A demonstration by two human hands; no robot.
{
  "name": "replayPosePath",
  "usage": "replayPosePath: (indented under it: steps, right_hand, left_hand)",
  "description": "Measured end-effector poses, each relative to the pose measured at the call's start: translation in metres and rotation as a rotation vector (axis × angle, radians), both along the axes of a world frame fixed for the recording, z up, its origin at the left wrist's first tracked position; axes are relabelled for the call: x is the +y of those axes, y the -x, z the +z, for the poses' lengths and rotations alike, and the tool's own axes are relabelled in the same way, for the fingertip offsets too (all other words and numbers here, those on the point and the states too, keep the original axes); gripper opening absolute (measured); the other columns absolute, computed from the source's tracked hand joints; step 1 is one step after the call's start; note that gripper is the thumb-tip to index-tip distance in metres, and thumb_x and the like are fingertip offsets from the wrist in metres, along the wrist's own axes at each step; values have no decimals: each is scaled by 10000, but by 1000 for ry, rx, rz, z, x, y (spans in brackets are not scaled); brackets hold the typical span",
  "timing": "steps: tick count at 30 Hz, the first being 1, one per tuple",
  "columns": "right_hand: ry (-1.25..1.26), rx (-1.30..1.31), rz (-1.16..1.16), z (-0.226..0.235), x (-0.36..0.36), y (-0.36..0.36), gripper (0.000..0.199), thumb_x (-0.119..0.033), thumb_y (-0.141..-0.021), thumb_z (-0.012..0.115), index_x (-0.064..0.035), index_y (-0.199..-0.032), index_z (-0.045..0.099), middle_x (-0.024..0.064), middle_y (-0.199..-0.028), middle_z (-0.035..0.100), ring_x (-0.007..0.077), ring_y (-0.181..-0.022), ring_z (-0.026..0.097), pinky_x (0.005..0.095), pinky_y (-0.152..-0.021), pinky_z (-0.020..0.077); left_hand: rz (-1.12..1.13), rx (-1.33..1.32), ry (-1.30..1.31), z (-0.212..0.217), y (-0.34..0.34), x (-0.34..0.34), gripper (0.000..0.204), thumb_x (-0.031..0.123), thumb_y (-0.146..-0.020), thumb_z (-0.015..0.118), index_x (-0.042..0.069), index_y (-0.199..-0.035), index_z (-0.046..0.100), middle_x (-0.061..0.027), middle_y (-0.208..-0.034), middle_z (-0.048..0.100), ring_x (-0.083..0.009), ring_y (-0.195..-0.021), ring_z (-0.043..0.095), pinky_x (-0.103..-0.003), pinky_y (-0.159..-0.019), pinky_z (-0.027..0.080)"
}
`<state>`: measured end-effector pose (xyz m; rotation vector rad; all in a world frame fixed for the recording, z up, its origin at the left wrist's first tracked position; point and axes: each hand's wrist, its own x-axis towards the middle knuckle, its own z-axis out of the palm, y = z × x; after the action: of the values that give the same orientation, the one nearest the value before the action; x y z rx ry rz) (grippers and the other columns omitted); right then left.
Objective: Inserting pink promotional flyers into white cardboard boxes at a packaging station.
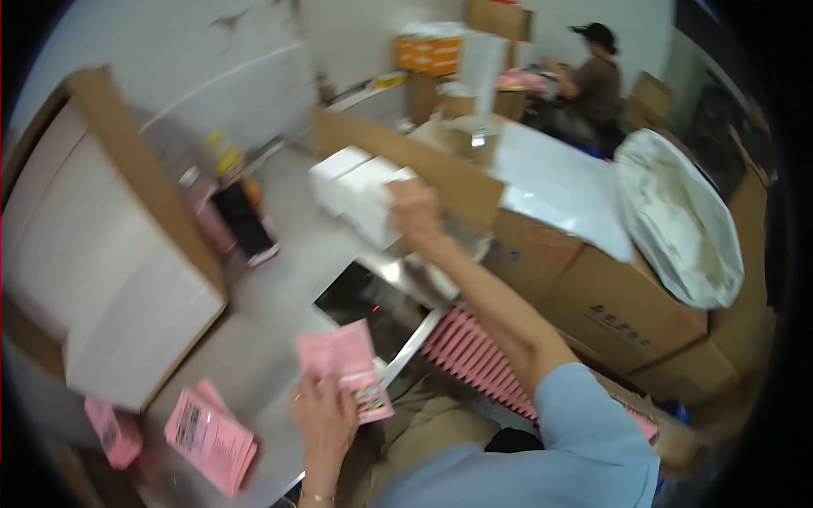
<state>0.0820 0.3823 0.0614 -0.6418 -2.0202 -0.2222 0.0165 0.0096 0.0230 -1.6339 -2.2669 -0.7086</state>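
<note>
My left hand (pixel 326 416) pinches a glossy pink plastic sachet (pixel 349 367), my right hand (pixel 415 213) grips a matt white paperboard box (pixel 360 190), beside rough brown corrugated cardboard cartons (pixel 614 309) and a smooth, matt grey tabletop (pixel 292 254).

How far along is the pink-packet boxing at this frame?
Done: only white boxes stacked in the left carton. In hand: left hand holds pink packets; right hand grips a white box. Left: loose pink packets on the table, a row of them in the carton.

Motion blur smears the white box (pixel 360 193); the right hand (pixel 415 216) hides its far side.
</note>
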Motion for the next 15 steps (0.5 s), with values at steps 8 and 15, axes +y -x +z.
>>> replayPosePath:
  steps: [8,15]
  right_hand:
    - [-104,-349,1088,-23,-254,-71,350,-188,-814,648,-55,-1138,651,208,-1050,602,373,-1096,623,622,-895,510]
    - [243,-472,574,-65,-207,30,271,-199,-848,617,-31,-1059,642,175,-871,589,371,-875,612,670,-1048,320]
  left_hand:
    - [17,-280,157,30,15,-29,692,223,-705,696,48,-1355,534,-201,-1036,527,-368,-949,519,-483,-840,433]
    - [92,-216,91,32,3,-4,607,41,-885,601,94,-1472,455,-211,-1060,563,-356,-853,572,-428,-771,482]
